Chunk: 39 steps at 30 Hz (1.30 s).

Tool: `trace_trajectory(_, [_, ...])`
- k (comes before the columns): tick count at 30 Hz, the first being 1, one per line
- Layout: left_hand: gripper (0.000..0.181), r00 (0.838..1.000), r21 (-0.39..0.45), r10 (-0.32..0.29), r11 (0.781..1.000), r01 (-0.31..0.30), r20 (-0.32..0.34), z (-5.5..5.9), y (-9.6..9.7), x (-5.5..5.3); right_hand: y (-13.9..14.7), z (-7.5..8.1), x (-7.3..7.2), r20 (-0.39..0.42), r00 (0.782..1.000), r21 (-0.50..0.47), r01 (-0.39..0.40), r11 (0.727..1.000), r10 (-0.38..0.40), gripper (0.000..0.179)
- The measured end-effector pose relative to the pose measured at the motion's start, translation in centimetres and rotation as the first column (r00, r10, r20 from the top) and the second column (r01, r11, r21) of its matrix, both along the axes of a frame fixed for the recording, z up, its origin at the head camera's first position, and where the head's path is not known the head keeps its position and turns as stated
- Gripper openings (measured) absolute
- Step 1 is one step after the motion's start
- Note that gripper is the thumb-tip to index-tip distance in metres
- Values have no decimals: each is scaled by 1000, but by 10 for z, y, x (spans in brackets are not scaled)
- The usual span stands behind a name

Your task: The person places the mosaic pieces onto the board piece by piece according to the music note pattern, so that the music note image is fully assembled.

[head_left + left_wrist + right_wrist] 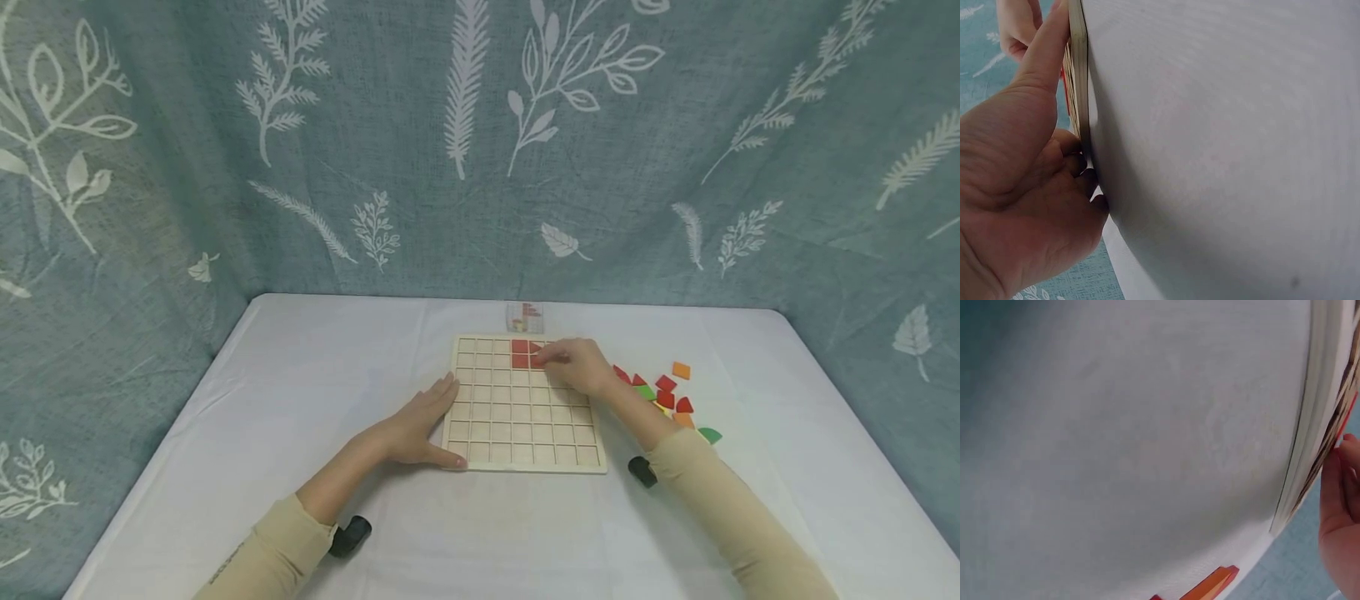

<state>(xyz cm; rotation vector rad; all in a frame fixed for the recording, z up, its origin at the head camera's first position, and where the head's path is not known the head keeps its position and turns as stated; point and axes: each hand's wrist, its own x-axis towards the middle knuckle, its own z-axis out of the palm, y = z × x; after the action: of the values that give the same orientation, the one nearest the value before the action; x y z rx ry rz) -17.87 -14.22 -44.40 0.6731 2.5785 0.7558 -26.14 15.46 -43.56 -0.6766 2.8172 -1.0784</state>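
A pale wooden grid board lies on the white table, with several red tiles in its back row cells. My left hand lies spread along the board's left side, thumb at the near corner and fingertips at the left edge. In the left wrist view, that hand steadies the board's edge. Over the back right part of the board, my right hand pinches a red tile between thumb and fingers. The right wrist view shows its fingertips beside a thin red edge.
Right of the board lies a loose group of coloured pieces: an orange square, red tiles and a green piece. A small clear card or box with a coloured pattern sits behind the board. A patterned curtain hangs behind the table.
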Motion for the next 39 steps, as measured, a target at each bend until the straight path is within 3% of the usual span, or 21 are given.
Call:
trace_trajectory(4, [120, 1000, 0, -1, 1000, 1, 1, -1, 0, -1, 7, 5, 5, 97, 990, -49, 105, 993, -100, 23])
trace_trajectory(8, [121, 1000, 1, -2, 1000, 2, 1, -1, 0, -1, 27, 7, 8, 203, 954, -101, 246, 964, -222, 27])
trace_trajectory(13, [120, 1000, 0, 2, 1000, -2, 1, 1, 0, 0, 65, 7, 14, 232, 924, -123, 339, 933, -305, 32])
trace_trajectory(20, [120, 1000, 1, 2, 1000, -2, 0, 1, 0, 0, 108, 7, 29, 251, 885, 6, 403, 915, -392, 36])
trace_trajectory(28, [121, 1000, 4, 1, 1000, -1, -3, -1, 0, 0, 120, 2, 34, 240, 886, 121, 378, 918, -397, 36])
trace_trajectory(39, [119, 1000, 11, -5, 1000, 5, 0, 3, 0, 2, 108, 2, 34, 158, 905, 149, 374, 915, -396, 32])
